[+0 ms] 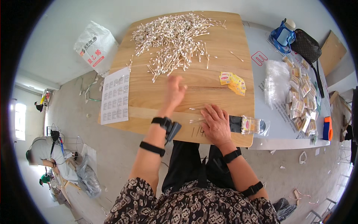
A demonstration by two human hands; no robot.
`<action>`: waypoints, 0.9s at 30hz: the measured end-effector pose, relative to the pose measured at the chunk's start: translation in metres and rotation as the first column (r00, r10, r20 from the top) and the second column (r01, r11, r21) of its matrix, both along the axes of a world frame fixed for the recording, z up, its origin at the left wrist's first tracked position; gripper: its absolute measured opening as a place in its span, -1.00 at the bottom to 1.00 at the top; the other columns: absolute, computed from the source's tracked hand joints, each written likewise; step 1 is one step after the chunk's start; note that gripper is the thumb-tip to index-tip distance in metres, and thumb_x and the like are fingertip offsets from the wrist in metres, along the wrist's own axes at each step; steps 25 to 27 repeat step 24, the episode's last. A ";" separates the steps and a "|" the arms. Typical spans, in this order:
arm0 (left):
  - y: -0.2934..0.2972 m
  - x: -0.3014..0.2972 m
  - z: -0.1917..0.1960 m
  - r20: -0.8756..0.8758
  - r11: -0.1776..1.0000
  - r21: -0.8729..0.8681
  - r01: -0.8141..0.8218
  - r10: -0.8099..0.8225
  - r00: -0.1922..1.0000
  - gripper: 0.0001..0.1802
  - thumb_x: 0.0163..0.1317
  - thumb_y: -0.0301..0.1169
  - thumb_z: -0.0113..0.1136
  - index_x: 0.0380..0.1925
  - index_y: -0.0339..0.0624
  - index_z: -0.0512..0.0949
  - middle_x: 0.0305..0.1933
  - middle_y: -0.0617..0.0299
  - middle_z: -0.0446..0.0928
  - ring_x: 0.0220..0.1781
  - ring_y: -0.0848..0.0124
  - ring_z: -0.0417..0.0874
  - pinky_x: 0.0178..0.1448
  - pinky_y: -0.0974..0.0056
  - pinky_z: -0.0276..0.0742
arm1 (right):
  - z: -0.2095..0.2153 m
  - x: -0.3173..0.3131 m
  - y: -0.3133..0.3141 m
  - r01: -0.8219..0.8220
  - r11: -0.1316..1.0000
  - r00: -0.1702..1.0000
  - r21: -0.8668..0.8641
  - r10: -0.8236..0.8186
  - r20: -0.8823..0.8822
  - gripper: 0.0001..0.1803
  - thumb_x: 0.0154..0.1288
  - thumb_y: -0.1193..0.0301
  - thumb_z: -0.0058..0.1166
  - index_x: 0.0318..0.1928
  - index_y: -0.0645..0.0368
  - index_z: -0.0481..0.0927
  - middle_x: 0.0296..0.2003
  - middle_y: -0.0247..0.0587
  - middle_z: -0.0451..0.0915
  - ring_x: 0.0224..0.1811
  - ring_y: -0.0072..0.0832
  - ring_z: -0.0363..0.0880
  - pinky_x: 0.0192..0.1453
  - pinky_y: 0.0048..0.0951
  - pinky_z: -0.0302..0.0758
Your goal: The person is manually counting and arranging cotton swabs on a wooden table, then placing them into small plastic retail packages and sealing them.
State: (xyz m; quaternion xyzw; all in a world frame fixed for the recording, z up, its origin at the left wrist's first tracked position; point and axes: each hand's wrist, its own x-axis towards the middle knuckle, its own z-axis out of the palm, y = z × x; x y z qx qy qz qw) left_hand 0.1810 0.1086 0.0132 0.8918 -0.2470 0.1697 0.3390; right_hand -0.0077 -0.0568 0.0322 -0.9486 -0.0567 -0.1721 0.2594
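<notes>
A large loose pile of cotton swabs [175,37] covers the far part of the wooden table. Just short of its near edge, my left hand [174,92] hovers with fingers partly bent and thumb apart, and nothing shows in it. My right hand [217,125] lies palm down near the front edge, fingers stretched out. White swab ends [197,108] stick out from under its left side; the rest of them is hidden. To the right of that hand, a bundle of swabs with a yellow card [250,125] lies at the table edge in a clear bag [265,127].
Yellow cards [235,83] lie at the table's right. A printed sheet [115,96] overhangs the left edge. Clear bags [276,84], filled swab packets [301,100], a blue bottle [285,35] and a dark pouch [306,45] occupy the side table. Another person [48,151] works at far left.
</notes>
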 end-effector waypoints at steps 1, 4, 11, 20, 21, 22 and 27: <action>0.000 0.017 0.005 0.003 0.992 0.085 -0.094 0.095 0.996 -0.57 0.10 -0.39 0.32 0.01 -0.17 0.52 0.08 0.04 0.46 0.20 0.03 0.43 0.23 -0.02 0.36 | -0.002 -0.001 -0.003 0.015 1.000 1.000 0.025 -0.015 -0.003 -0.54 0.14 0.31 0.21 0.09 0.08 0.56 0.26 -0.26 0.44 0.34 -0.22 0.31 0.35 -0.10 0.22; -0.005 0.046 0.012 -0.042 0.924 0.263 -0.276 0.297 0.954 -0.47 0.15 -0.30 0.29 0.16 -0.09 0.46 0.31 0.03 0.33 0.40 0.01 0.25 0.40 -0.09 0.20 | -0.003 -0.001 -0.004 0.022 0.999 0.999 0.049 -0.020 -0.028 -0.56 0.17 0.27 0.19 0.08 0.05 0.58 0.27 -0.24 0.43 0.36 -0.19 0.30 0.37 -0.07 0.21; -0.038 0.017 0.000 -0.064 0.902 0.389 -0.190 0.232 0.971 -0.41 0.24 -0.28 0.20 0.29 -0.03 0.38 0.43 0.06 0.23 0.51 0.03 0.11 0.46 -0.16 0.09 | -0.007 -0.002 -0.007 0.003 0.999 1.000 0.048 -0.003 0.009 -0.66 0.17 0.28 0.20 -0.02 0.01 0.64 0.22 -0.24 0.47 0.34 -0.13 0.31 0.35 -0.06 0.23; -0.020 -0.026 -0.006 -0.119 0.992 0.127 0.009 0.006 0.993 -0.48 0.10 -0.48 0.30 0.14 -0.11 0.52 0.36 0.09 0.34 0.45 0.03 0.21 0.43 -0.10 0.13 | -0.006 -0.002 -0.010 -0.017 0.997 0.999 0.081 0.014 0.040 -0.68 0.14 0.34 0.22 -0.06 0.05 0.64 0.12 -0.22 0.52 0.31 -0.16 0.34 0.34 -0.08 0.25; -0.016 -0.024 -0.006 -0.162 1.000 -0.003 -0.001 0.001 0.987 -0.50 0.08 -0.50 0.30 0.11 -0.12 0.54 0.35 0.08 0.35 0.44 0.03 0.22 0.44 -0.08 0.14 | -0.006 -0.001 -0.010 -0.017 0.994 1.000 0.105 0.014 0.027 -0.65 0.13 0.34 0.23 -0.03 0.04 0.62 0.11 -0.22 0.52 0.31 -0.17 0.34 0.35 -0.07 0.25; -0.011 -0.021 -0.005 -0.161 1.000 -0.003 -0.002 0.002 0.987 -0.50 0.08 -0.50 0.30 0.11 -0.12 0.54 0.35 0.08 0.35 0.44 0.03 0.22 0.44 -0.08 0.14 | -0.005 -0.001 -0.010 -0.016 0.992 1.000 0.128 0.014 0.015 -0.61 0.12 0.34 0.23 0.01 0.04 0.61 0.11 -0.21 0.52 0.31 -0.17 0.34 0.35 -0.07 0.24; -0.005 -0.009 -0.003 -0.294 0.991 -0.061 -0.120 0.097 0.951 -0.49 0.10 -0.50 0.29 0.12 -0.10 0.53 0.36 0.03 0.34 0.44 0.04 0.24 0.45 -0.07 0.11 | -0.005 -0.002 -0.009 0.008 0.990 1.000 0.141 -0.008 0.000 -0.55 0.07 0.33 0.27 0.04 0.02 0.60 0.12 -0.20 0.52 0.32 -0.17 0.34 0.36 -0.07 0.24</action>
